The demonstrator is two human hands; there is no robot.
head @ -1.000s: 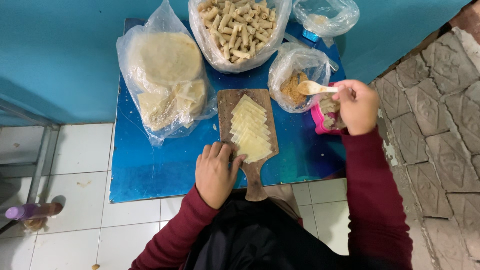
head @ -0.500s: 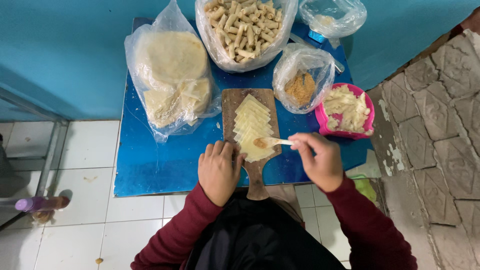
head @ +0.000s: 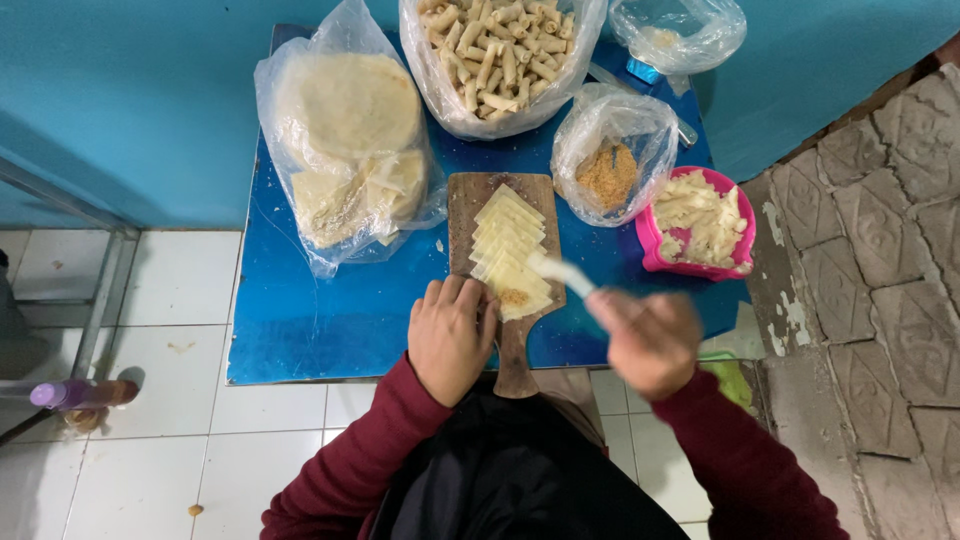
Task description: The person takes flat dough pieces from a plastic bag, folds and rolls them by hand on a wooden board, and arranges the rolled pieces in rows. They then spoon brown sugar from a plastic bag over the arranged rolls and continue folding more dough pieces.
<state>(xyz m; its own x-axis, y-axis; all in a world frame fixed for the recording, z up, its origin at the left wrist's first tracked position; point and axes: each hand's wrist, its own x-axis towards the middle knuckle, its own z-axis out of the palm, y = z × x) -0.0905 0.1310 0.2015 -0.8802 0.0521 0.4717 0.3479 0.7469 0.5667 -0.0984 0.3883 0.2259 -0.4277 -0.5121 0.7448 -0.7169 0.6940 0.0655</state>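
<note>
A wooden cutting board (head: 472, 198) lies on a blue table (head: 330, 320) with a row of overlapping pale dough wrappers (head: 507, 238). The nearest wrapper carries a small heap of brownish filling (head: 514, 297). My left hand (head: 450, 336) rests on the board's near left edge, fingertips touching that wrapper. My right hand (head: 647, 340), blurred, holds a white spoon (head: 560, 272) whose tip is just right of the filled wrapper.
A bag of flat round wrappers (head: 350, 140) sits at the left, a bag of rolled pieces (head: 497, 50) at the back. A bag of brown filling (head: 608, 172), a pink bowl (head: 660, 262) of pale strips and another bag (head: 677, 30) stand right. Stone paving borders the right.
My right hand brought the spoon from the filling bag down to the nearest wrapper, left filling on it, and is now pulling back to the right. My left hand stayed on the board.
</note>
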